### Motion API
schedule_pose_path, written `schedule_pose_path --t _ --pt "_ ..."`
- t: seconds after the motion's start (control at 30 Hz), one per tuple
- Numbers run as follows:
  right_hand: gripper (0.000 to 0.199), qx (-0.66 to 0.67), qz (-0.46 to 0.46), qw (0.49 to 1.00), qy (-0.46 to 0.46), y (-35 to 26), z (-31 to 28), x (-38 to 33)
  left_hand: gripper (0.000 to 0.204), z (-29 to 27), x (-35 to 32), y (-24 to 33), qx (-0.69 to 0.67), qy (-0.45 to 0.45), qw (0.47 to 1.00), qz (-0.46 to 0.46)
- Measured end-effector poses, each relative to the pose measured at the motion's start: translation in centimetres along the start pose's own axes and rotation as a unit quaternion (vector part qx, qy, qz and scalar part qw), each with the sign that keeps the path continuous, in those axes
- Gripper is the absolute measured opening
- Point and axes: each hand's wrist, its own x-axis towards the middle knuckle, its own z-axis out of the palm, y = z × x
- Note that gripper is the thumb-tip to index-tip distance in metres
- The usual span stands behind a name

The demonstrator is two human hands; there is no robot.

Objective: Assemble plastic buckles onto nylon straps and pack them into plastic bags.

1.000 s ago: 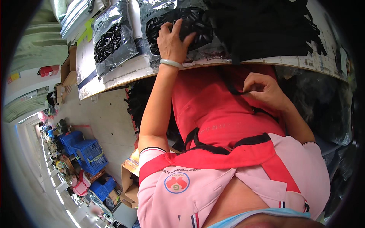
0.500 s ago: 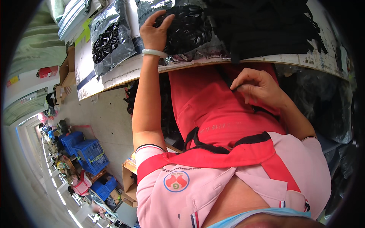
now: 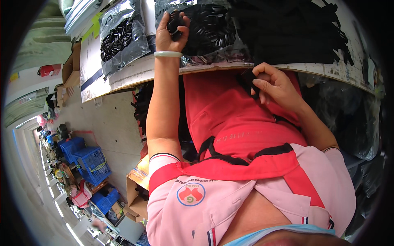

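Note:
My left hand is raised over the table's front part, palm up, its fingers curled around a handful of small black plastic pieces. Under and beside it lies a clear plastic bag with many loose black pieces of the same look. My right hand is below the table edge, in front of the red apron. Thumb and fingers there pinch a black strap, which hangs dark against the apron. Right of the bag, a heap of black straps covers the tabletop.
Another clear bag of black pieces lies on the table at the left. Stacked folded sheets stand at the far left corner. Blue crates and an open cardboard box are on the floor to the left.
My left hand has turned from reaching over the bag with spread fingers to holding several black pieces. The right hand has moved slightly up; more of the black strap shows at its fingertips.

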Motion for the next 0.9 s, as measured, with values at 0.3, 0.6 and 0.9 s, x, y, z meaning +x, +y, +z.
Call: schedule_pose_path --t 0.3,0.6,0.9 --pt "0.020 -0.017 -0.067 0.993 0.096 -2.4 0.8 2.5 0.028 2.3 -8.8 -9.8 0.191 -0.010 0.981 0.028" --pt "0.022 0.035 0.027 0.999 -0.001 0.5 1.1 5.0 0.035 0.5 -12.9 -15.5 0.546 -0.018 0.816 0.188" --pt "0.016 -0.120 -0.023 0.992 0.001 0.7 0.9 3.7 0.028 -1.9 -15.2 -13.3 0.293 0.066 0.951 -0.075"
